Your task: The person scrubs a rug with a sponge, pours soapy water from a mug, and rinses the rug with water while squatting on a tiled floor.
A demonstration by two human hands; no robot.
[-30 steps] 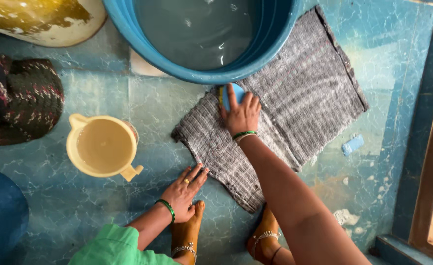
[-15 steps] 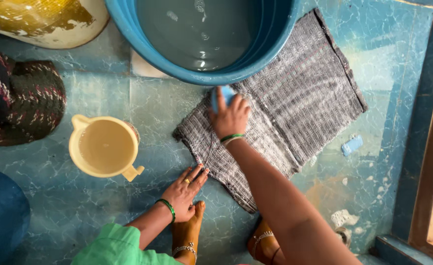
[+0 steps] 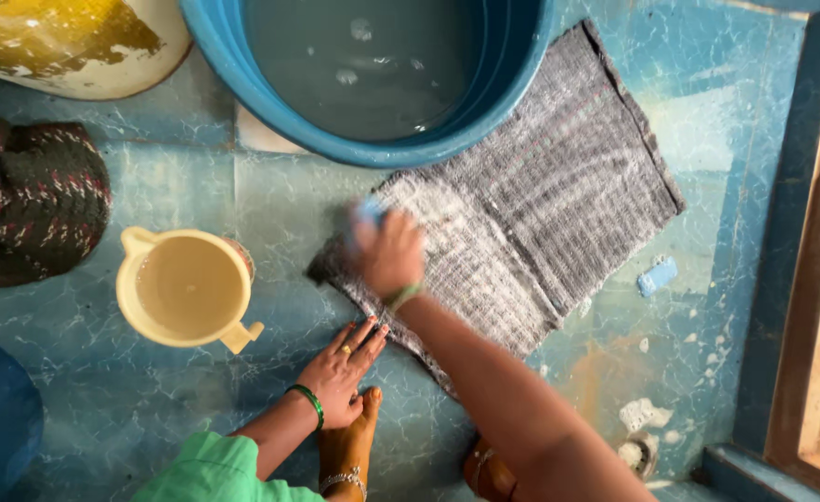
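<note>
Grey cloth (image 3: 521,214) — right hand (image 3: 389,253) rubbing blue soap (image 3: 367,210).

Bystanders on a wet blue floor

A cream jug (image 3: 187,288) of murky water stands left of centre; a dark speckled bundle (image 3: 33,200) lies further left, a small blue soap piece (image 3: 657,276) right, a yellow-stained white basin (image 3: 75,42) top left.

Soapy grey woven cloth (image 3: 531,214) flat on floor; blue scrubber (image 3: 367,210) atop
</note>
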